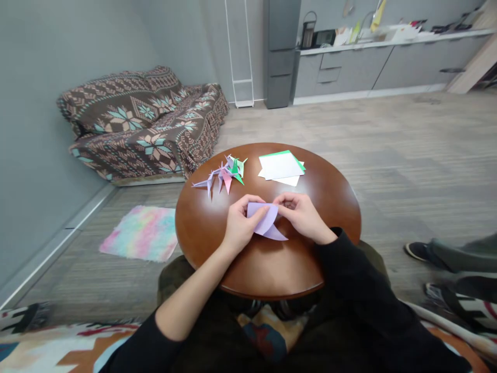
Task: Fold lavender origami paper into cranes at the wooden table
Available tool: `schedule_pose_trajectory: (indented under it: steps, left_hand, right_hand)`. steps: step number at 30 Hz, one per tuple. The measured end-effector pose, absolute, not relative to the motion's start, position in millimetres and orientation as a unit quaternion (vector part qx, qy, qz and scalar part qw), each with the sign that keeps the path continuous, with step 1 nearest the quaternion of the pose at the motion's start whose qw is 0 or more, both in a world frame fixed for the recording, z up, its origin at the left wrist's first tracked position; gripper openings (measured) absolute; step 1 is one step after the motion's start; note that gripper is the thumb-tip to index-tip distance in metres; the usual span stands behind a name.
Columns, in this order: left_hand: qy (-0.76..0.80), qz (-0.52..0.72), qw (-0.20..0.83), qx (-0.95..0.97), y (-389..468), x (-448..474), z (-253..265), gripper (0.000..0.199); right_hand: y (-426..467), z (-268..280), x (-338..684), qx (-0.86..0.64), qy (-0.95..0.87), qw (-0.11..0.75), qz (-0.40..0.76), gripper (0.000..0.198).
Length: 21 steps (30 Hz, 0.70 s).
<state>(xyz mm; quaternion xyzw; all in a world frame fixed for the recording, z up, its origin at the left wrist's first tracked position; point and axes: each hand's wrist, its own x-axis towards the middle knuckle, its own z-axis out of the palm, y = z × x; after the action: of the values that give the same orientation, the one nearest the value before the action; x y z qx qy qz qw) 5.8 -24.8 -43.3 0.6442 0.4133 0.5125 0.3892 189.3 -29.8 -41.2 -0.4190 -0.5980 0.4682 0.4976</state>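
A lilac sheet of origami paper (265, 220), partly folded, is held above the near middle of the round brown table (209, 243). My left hand (244, 220) grips its left side, thumb lying across the front and fingers behind. At the upper right corner, my right hand (298, 211) pinches the paper between thumb and fingertips. One pointed flap hangs toward the lower right. Beyond my left hand stand several folded paper cranes (225, 176) in lilac, pink and green. A small stack of paper sheets (280, 166), white over green, lies beyond my right hand.
A couch (151, 119) under a patterned cover stands at the back left. On the floor to the left lies a fluffy pastel rug (142, 232). Another person's leg and shoe (421, 252) show at the right. Kitchen cabinets (349, 70) and a grey fridge (281, 54) line the far wall.
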Motion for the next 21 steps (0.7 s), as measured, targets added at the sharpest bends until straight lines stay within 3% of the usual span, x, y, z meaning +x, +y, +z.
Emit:
schedule_pose_trajectory:
  steps: [8,12,21]
  left_hand:
    - [0.414,0.519,0.371,0.65,-25.7,4.6,-45.0,0.017]
    - [0.423,0.508,0.326,0.676,-28.9,4.5,-42.2,0.012]
    - [0.419,0.517,0.309,0.679,-30.3,5.6,-40.4,0.013]
  right_hand:
    - [-29.5,-40.3,193.9,-0.414,-0.607,0.49,0.469,0.015]
    - [-30.8,-33.0,200.6,-0.405,-0.625,0.484,0.459,0.022]
    - [-32.5,-21.9,199.2,-0.418,-0.737,0.426,0.316,0.007]
